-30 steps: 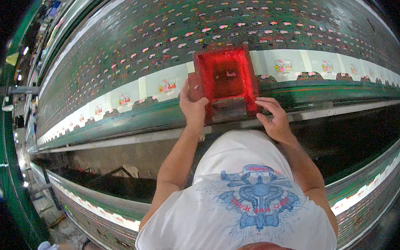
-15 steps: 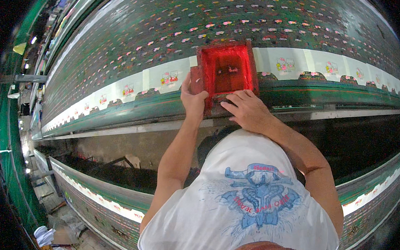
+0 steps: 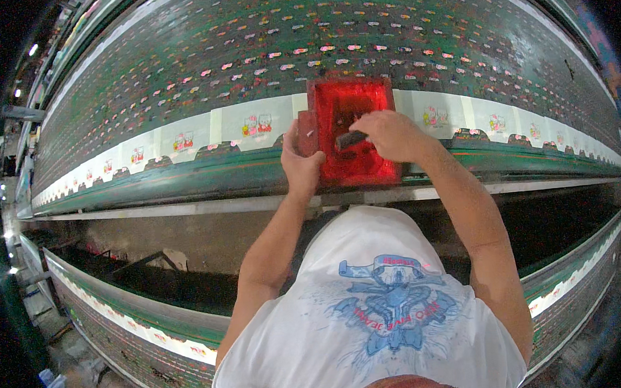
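A screen printing frame [image 3: 388,95] with red-stained walls and wet red ink inside lies across the strip of white printed pieces [image 3: 225,123]. My left hand [image 3: 300,162] grips the reddish block [image 3: 308,131] on the frame's left side, fingers behind it and thumb on the near side. Over the inside of the frame, my right hand [image 3: 394,137] is closed on a dark squeegee [image 3: 350,138], which slants across the red screen. The squeegee's lower edge is hard to make out. Small pink and red figures show on the white pieces on both sides.
The long green printing table [image 3: 246,173] carries rows of small coloured marks beyond the white strip. A pale rail [image 3: 164,210] runs along its near edge. Behind me stands another long table [image 3: 145,325] with a similar white strip.
My right hand has risen from the frame's near edge to above its middle, with the squeegee turned aslant. The left hand keeps its hold; the view has shifted slightly.
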{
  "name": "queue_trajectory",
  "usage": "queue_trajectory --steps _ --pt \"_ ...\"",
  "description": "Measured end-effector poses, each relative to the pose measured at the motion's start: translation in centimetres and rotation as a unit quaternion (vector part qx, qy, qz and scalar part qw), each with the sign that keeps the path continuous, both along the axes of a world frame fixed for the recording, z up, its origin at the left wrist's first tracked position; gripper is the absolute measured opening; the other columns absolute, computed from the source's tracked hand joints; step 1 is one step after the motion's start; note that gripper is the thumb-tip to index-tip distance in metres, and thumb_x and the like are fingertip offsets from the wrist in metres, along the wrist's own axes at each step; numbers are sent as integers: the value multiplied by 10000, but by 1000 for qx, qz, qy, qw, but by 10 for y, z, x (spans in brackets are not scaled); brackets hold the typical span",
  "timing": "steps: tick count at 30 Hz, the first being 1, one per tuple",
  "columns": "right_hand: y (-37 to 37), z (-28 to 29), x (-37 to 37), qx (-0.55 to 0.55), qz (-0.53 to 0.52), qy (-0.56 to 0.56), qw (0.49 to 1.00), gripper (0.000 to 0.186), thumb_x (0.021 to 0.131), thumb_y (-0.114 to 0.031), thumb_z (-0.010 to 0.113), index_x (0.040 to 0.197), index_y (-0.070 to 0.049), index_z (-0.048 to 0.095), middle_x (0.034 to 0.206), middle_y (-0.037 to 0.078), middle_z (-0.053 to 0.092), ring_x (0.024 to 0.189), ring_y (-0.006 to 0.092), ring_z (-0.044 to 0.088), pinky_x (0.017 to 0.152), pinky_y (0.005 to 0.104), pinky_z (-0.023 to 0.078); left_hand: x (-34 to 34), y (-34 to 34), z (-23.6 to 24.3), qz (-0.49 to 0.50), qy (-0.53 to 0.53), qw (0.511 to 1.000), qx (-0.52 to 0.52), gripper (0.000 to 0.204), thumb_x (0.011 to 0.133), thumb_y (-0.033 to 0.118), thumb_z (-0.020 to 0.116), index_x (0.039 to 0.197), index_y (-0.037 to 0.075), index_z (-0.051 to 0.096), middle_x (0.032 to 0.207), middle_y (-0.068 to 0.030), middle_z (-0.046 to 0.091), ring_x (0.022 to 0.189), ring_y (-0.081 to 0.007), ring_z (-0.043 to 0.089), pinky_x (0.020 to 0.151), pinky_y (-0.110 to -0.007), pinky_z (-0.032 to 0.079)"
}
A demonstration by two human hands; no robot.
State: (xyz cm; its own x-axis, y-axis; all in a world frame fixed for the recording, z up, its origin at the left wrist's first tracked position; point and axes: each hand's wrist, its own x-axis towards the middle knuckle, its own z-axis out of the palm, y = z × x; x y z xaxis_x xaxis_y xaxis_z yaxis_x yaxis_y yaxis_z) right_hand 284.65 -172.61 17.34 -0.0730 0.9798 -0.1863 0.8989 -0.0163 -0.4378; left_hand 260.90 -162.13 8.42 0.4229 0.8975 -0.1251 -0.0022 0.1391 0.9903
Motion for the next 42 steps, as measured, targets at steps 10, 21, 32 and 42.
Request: queue_trajectory --steps 10,21,32,42 --pt "38 -38 22 142 -89 -36 985 571 932 58 600 1469 -90 726 1428 176 741 1332 421 673 1212 571 499 -7 4 -27 -14 -15 999 32 787 978 -75 736 1713 -68 456 1684 -221 583 1525 -295 589 1295 -427 457" --pt "-48 -50 -64 217 -63 -73 971 502 935 -87 654 1422 -117 773 1353 130 752 1162 344 710 1024 498 552 -9 5 -28 -28 -34 998 39 816 974 -58 772 1724 -56 449 1631 -188 608 1461 -266 621 1254 -413 491" --pt "-91 -34 -95 166 -84 0 983 458 953 -208 833 1400 -125 781 1457 106 706 1363 351 645 1156 509 524 0 -3 -22 -17 9 991 135 935 863 -68 786 1722 -80 415 1626 -209 600 1481 -289 607 1270 -414 480" --pt "-159 -73 -46 255 -363 243 863 369 1013 -111 817 1377 -59 783 1420 163 754 1367 368 688 1197 489 523 28 -29 15 -21 -35 995 94 936 830 -102 721 1717 -81 424 1615 -190 599 1445 -278 634 1227 -397 526"
